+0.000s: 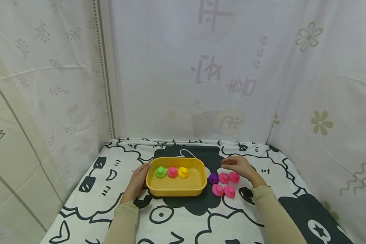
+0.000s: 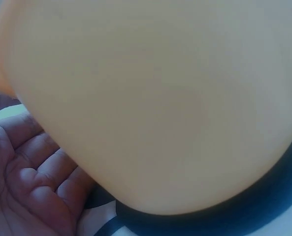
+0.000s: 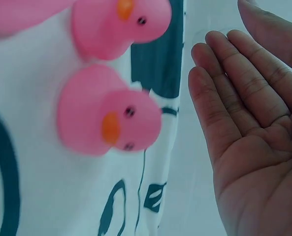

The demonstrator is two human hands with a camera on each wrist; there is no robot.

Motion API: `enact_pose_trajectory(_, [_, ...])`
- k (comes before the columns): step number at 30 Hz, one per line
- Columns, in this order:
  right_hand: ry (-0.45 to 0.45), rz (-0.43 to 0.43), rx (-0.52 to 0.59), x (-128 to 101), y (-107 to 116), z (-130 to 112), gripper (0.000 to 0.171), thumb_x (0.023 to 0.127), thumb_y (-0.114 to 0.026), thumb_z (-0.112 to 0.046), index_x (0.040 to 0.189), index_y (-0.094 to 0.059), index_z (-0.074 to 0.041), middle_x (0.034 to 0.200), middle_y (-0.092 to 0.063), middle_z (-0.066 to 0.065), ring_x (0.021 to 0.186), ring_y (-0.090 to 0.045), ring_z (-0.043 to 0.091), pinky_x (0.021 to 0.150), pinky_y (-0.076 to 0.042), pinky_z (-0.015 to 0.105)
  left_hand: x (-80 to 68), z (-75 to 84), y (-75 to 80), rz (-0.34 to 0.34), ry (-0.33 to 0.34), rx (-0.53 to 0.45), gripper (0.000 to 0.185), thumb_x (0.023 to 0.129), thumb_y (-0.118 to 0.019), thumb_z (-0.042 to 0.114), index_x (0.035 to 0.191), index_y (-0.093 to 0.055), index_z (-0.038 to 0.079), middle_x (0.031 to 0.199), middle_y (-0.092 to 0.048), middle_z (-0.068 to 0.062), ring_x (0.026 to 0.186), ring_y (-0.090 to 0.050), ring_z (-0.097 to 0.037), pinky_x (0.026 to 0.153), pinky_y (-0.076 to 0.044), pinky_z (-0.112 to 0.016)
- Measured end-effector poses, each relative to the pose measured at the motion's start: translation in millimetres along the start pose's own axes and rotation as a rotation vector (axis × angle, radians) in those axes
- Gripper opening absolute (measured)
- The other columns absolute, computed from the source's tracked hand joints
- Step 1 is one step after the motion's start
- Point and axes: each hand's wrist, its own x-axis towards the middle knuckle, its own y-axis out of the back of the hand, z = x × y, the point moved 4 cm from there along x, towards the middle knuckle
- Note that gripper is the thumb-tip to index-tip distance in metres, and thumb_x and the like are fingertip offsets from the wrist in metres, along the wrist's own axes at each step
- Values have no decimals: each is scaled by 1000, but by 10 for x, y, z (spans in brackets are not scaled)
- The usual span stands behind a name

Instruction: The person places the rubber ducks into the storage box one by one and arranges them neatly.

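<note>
The left hand (image 1: 139,177) lay relaxed against the left end of the yellow tray (image 1: 180,186), its fingertips near the rim. Inside stood a green duck (image 1: 160,172), a pink duck (image 1: 172,172) and a yellow duck (image 1: 183,172) in a row. The right hand (image 1: 239,166) hovered with fingers extended, holding nothing — just beyond a purple duck (image 1: 213,178) and four pink ducks (image 1: 229,191), clustered right of the tray on the cloth-covered bench (image 1: 189,225).
</note>
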Motion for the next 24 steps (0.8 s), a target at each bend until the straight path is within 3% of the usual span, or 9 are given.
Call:
enact_pose_trajectory(17, [-119, 57, 12, -284, 227, 444, 40, 91, -74, -41, 123, -72, -16, 120, -71, 5, 119, -62, 30, 99, -48, 56, -25, 30, -18, -7, -1, 7, 66, 102, -48, 55, 153, -40, 15, 157, -39, -13, 134, -49, -29, 101, -49, -41])
enact_pose_trajectory(24, [-94, 62, 3, -378, 255, 488, 40, 91, -75, -38, 122, -71, -13, 116, -73, 7, 116, -64, 30, 98, -50, 53, -23, 21, -17, -8, -15, 4, 65, 102, -49, 54, 152, -42, 14, 156, -40, -13, 132, -51, -29, 98, -51, -38])
